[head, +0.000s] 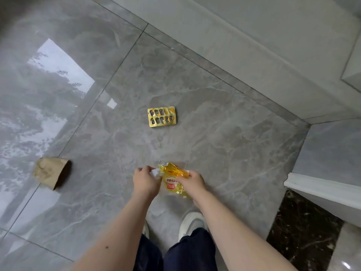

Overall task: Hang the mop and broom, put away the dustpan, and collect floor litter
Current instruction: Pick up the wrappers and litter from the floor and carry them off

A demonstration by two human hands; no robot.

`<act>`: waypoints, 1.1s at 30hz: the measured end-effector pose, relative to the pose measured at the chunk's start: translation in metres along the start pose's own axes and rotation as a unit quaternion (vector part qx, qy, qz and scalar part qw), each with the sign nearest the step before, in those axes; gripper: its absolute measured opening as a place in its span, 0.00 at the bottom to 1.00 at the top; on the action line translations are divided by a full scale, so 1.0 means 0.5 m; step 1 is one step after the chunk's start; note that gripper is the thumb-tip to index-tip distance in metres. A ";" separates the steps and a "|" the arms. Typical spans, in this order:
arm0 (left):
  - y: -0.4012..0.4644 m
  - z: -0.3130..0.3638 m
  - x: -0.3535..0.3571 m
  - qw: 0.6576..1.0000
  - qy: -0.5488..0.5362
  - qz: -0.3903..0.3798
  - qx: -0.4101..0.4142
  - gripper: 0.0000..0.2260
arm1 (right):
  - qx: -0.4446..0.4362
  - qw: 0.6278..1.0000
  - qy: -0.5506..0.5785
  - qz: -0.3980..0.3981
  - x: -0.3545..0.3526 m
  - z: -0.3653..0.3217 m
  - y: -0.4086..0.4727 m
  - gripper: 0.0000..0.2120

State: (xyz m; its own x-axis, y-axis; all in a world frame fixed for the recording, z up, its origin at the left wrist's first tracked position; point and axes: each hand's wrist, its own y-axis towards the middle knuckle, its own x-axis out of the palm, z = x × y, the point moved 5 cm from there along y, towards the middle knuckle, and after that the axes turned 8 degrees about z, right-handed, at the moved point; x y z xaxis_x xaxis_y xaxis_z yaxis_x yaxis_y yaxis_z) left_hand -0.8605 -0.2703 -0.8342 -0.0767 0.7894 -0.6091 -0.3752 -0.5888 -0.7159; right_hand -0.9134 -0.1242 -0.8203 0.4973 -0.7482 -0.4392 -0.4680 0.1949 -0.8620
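Note:
I hold a crumpled yellow snack wrapper above the grey floor, just ahead of my feet. My right hand grips its right side. My left hand pinches a scrap of white paper against the wrapper's left edge. On the tiles further ahead lies a gold blister pack with its pockets pushed out. A crumpled brown paper bag lies on the floor to my left, its open mouth facing right. Mop, broom and dustpan are out of view.
Glossy grey marble tiles reflect a bright window at the left. A grey wall runs diagonally at the upper right and meets a corner. A white baseboard and a dark stone threshold are at the right. My white shoes are below.

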 end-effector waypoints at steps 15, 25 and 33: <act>0.071 -0.041 0.077 0.991 -0.102 0.056 -0.067 0.22 | 0.068 0.985 0.148 0.054 0.058 0.025 0.112 0.20; 0.063 0.037 0.026 0.971 -0.232 -0.038 -0.032 0.06 | 0.065 0.979 0.192 -0.006 0.030 -0.049 0.082 0.34; 0.043 0.106 -0.029 0.942 -0.312 -0.102 -0.067 0.06 | 0.015 0.987 0.160 -0.005 -0.041 -0.126 0.062 0.08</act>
State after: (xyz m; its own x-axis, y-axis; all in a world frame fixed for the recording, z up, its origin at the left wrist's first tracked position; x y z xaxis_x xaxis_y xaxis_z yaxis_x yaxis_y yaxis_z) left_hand -0.9166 -0.2850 -0.8227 -0.5589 0.8128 -0.1644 -0.3245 -0.3968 -0.8586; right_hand -0.9842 -0.1429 -0.8220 0.2434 -0.9109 -0.3331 -0.4395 0.2025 -0.8751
